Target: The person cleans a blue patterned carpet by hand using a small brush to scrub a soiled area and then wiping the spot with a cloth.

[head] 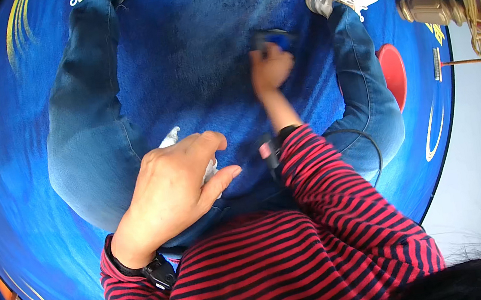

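My left hand [176, 181] hangs over my lap, its fingers curled around a crumpled white tissue or cloth [169, 138]. Bits of the white material show above the knuckles and beside the thumb; the rest is hidden under the palm. Farther out, my right hand [274, 67] grips a dark, blue-topped handheld object [277, 39] down at the blue carpet [193, 65]. Motion blur hides what kind of object that is. Darker, damp-looking carpet lies between my spread legs, left of this hand.
A red plastic basin [394, 77] stands beyond my right knee. Past it lie a brush with a thin handle [438, 65] and a turned furniture leg [429, 10]. A black cable [375, 150] loops over my right thigh. The carpet's edge borders a pale floor [478, 118].
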